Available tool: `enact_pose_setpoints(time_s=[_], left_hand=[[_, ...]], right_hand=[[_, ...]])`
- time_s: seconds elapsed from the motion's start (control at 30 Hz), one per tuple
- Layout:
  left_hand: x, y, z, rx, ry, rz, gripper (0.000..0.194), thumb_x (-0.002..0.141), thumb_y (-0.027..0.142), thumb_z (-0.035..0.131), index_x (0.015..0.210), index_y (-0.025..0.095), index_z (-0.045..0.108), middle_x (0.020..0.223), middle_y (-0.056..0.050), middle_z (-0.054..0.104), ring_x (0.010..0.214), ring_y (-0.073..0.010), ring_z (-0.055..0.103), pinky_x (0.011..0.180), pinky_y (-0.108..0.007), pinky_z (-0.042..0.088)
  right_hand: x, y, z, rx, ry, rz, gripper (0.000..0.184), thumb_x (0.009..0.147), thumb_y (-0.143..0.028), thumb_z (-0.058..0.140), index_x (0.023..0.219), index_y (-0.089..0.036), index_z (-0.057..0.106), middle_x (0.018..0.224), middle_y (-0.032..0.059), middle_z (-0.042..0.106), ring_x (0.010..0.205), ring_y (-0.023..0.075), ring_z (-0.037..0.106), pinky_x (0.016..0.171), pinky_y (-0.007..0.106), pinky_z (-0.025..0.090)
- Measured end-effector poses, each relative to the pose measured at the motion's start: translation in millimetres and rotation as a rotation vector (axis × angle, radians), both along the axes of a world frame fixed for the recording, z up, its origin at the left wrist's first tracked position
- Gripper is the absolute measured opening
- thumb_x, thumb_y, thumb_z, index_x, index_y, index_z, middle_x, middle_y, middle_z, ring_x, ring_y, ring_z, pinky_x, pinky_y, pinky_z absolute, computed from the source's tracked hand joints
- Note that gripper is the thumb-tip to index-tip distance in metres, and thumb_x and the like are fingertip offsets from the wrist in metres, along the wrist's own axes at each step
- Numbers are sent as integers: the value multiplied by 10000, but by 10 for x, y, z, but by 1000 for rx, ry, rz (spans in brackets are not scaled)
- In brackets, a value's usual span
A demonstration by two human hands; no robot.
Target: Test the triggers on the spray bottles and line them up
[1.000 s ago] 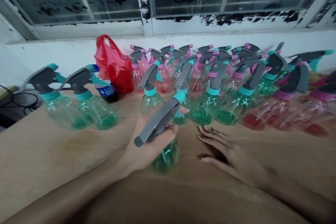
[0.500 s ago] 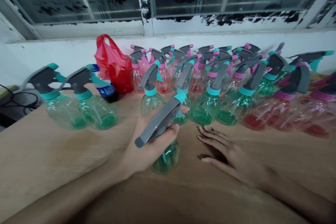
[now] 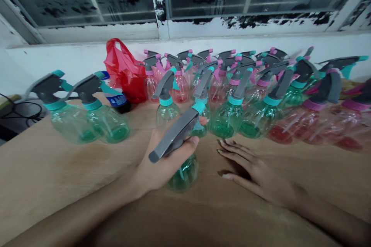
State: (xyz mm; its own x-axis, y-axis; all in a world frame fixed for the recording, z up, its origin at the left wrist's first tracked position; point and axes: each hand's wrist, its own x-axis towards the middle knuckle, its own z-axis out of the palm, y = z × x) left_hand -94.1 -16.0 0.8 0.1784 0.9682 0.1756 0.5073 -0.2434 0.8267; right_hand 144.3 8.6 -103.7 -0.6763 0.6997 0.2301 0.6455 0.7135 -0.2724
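Note:
My left hand [image 3: 165, 162] is wrapped round the neck of a green spray bottle [image 3: 185, 175] with a grey and teal trigger head. The bottle stands near the front of the table, and my hand hides its collar. My right hand [image 3: 252, 166] rests on the tabletop to the right of it, fingers stretched out and holding nothing. Just beyond those fingertips is another green spray bottle [image 3: 227, 119] with a teal collar. Two more green spray bottles, one of them nearer the middle [image 3: 111, 123], stand apart on the left.
Pink and green spray bottles fill the back and right of the wooden table [image 3: 72, 185], including a pink one [image 3: 313, 123]. Toward the back left are a red plastic bag [image 3: 131, 77] and a dark bottle with a blue label [image 3: 117, 100]. Black cables [image 3: 23, 110] lie at far left.

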Motion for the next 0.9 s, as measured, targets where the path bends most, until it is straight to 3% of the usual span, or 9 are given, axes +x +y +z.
enact_pose_setpoints(time_s=[0.13, 0.47, 0.57, 0.67, 0.8, 0.9], left_hand=[[-6, 6, -11, 26, -9, 11, 299, 795, 305, 488, 1082, 248, 550, 635, 27, 553, 738, -196, 601, 622, -299, 470], [-2, -8, 28, -4, 20, 34, 284, 790, 320, 496, 1056, 252, 566, 654, 21, 599, 771, -207, 610, 626, -303, 488], [-26, -12, -6, -25, -7, 15, 168, 805, 323, 493, 901, 247, 608, 700, 12, 608, 761, -196, 606, 701, -328, 495], [-71, -8, -75, -68, -48, -1, 173, 818, 346, 485, 771, 229, 602, 727, 0, 619, 757, -189, 603, 744, -340, 495], [-133, 17, -145, -90, -49, 18, 199, 797, 391, 505, 743, 224, 599, 731, -1, 627, 797, -205, 608, 729, -339, 505], [-131, 38, -110, -66, -23, -2, 148, 793, 331, 500, 783, 228, 605, 782, 1, 636, 766, -192, 614, 723, -335, 508]], right_hand=[[1, -1, -1, -6, 2, -3, 504, 857, -444, 451, 1305, -220, 397, 1395, 43, 380, 1300, 209, 294, 1058, 446, 295], [6, 1, -4, -7, 18, 4, 514, 852, -435, 463, 1317, -231, 384, 1388, 49, 390, 1297, 226, 300, 1049, 469, 303], [0, -1, 0, -16, 41, 0, 515, 847, -432, 473, 1317, -240, 387, 1383, 49, 398, 1292, 235, 307, 1043, 476, 310], [-8, -5, 5, -20, 27, -7, 511, 849, -442, 465, 1310, -232, 396, 1390, 44, 388, 1298, 226, 297, 1050, 463, 306], [-8, -5, 7, -17, 7, -5, 513, 855, -450, 451, 1313, -225, 390, 1395, 43, 379, 1302, 221, 289, 1055, 458, 299], [1, 3, -7, -26, 14, 1, 516, 853, -449, 455, 1315, -230, 387, 1398, 41, 376, 1304, 222, 284, 1056, 458, 297]])
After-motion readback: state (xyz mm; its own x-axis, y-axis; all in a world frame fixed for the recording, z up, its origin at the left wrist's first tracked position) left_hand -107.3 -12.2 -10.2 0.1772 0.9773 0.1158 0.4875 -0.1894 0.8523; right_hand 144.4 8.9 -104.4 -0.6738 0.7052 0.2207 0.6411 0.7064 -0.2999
